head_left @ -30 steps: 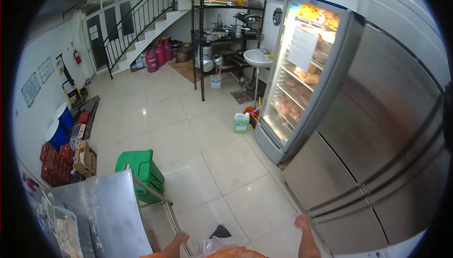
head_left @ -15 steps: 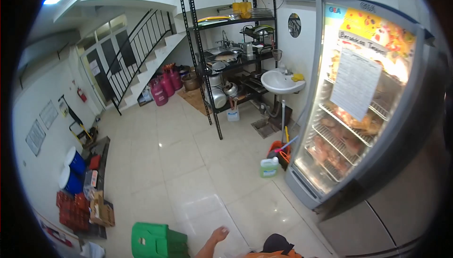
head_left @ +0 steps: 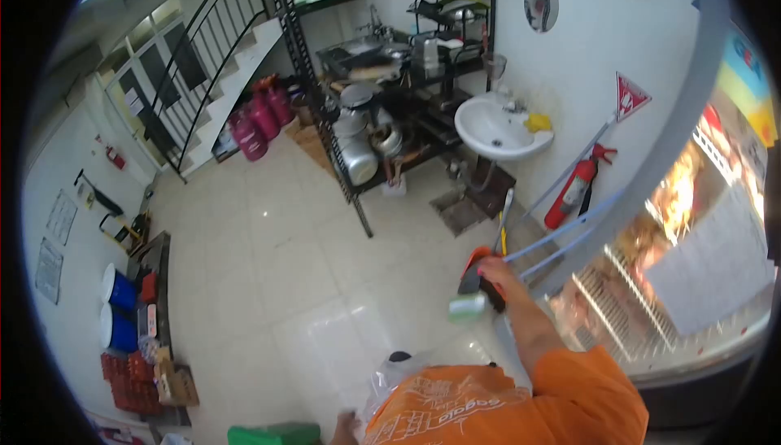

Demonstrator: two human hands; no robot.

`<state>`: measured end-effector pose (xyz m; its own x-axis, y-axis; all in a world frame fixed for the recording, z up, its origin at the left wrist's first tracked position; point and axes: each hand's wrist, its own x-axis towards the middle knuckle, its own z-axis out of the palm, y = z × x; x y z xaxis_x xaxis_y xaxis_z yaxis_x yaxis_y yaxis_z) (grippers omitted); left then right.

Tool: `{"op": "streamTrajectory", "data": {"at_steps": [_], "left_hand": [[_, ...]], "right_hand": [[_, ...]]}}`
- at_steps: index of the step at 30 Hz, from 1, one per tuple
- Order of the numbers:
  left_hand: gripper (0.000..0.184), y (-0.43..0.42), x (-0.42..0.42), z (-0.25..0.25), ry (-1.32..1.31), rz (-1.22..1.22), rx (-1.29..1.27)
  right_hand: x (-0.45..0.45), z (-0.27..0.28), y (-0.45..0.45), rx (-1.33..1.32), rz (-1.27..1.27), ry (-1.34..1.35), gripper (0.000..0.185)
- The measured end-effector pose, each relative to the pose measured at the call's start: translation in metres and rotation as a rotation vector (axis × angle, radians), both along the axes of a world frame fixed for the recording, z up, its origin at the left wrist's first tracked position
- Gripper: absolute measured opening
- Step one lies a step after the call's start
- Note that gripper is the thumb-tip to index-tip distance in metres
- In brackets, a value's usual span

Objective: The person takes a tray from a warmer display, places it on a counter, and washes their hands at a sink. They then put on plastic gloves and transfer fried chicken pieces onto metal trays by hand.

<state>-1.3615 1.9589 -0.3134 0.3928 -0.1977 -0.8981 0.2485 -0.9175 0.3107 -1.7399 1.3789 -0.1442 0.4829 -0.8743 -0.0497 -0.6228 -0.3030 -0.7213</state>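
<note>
My right hand [head_left: 493, 269], its arm in an orange sleeve, reaches down to the cleaning tools below the sink. Its fingers look closed around the low end of a long blue handle [head_left: 533, 245], near a pink fitting. Beside it are an orange and black bucket or dustpan [head_left: 472, 272], partly covered by the hand, and a blurred jug of pale green liquid [head_left: 467, 307]. Low in the view, my left hand [head_left: 347, 424] is smeared by motion, so its fingers cannot be made out. Clear plastic [head_left: 386, 381] hangs at the front of my orange shirt.
A lit glass-door fridge [head_left: 691, 258] stands at right. A red extinguisher [head_left: 573, 191] and white sink [head_left: 500, 132] are by the wall. The black rack [head_left: 358, 209] holds pots. A green bin [head_left: 272, 434] is below; blue-and-white buckets [head_left: 122, 327] stand left.
My right arm has come into view and reached the blue handle by the bucket. The camera has moved closer to the sink, uncovering the extinguisher. My left hand is lower and further left.
</note>
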Motion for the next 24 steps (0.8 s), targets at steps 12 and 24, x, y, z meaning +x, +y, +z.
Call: {"op": "streamTrajectory", "data": {"at_steps": [12, 24], "left_hand": [[0.028, -0.462, 0.245, -0.002, 0.042, -0.46, -0.257], [0.03, -1.105, 0.077, 0.231, 0.298, -0.84, -0.844]], "right_hand": [[0.287, 0.072, -0.256, 0.192, 0.672, 0.174, 0.035], [0.082, 0.093, -0.587, 0.478, -0.638, -0.903, 0.035]]}}
